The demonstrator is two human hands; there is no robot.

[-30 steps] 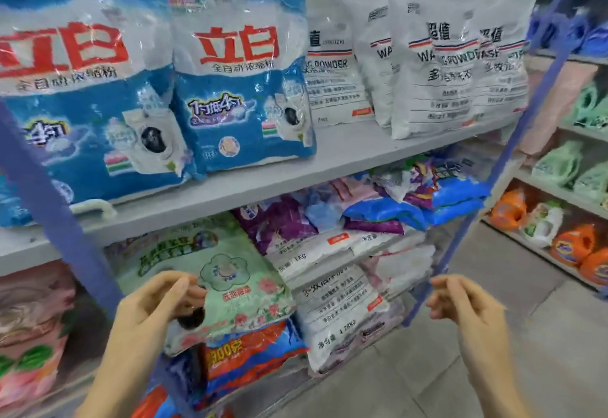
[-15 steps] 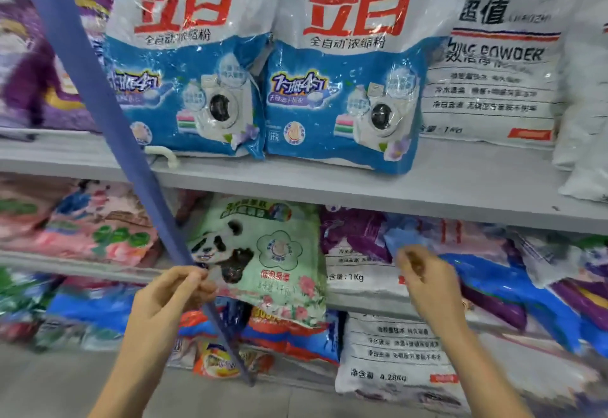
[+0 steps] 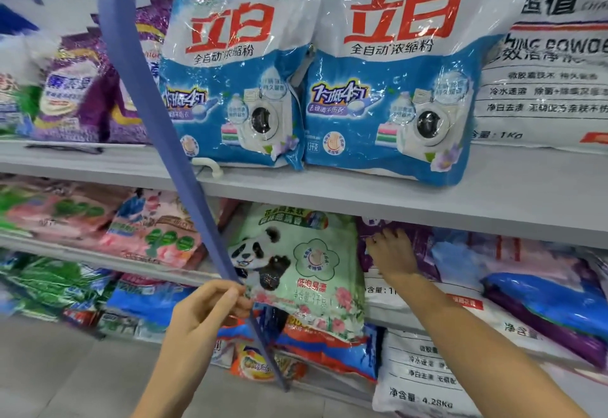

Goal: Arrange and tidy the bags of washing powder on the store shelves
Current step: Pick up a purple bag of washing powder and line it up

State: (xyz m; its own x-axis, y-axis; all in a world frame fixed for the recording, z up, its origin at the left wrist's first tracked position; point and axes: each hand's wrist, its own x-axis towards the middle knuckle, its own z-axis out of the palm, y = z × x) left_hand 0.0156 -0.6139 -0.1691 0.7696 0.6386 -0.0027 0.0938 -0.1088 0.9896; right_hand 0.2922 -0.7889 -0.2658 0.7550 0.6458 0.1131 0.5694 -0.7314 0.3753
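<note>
Blue-violet metal upright strut runs from top left down to lower centre, bowed in this view. Its foot meets the pale grey floor. Small white curved plastic handle lies just right of the strut, at the front of the upper grey shelf board. Thin dark flat strip lies on the same board, far left. It is blurred and I cannot tell what it is.
</note>
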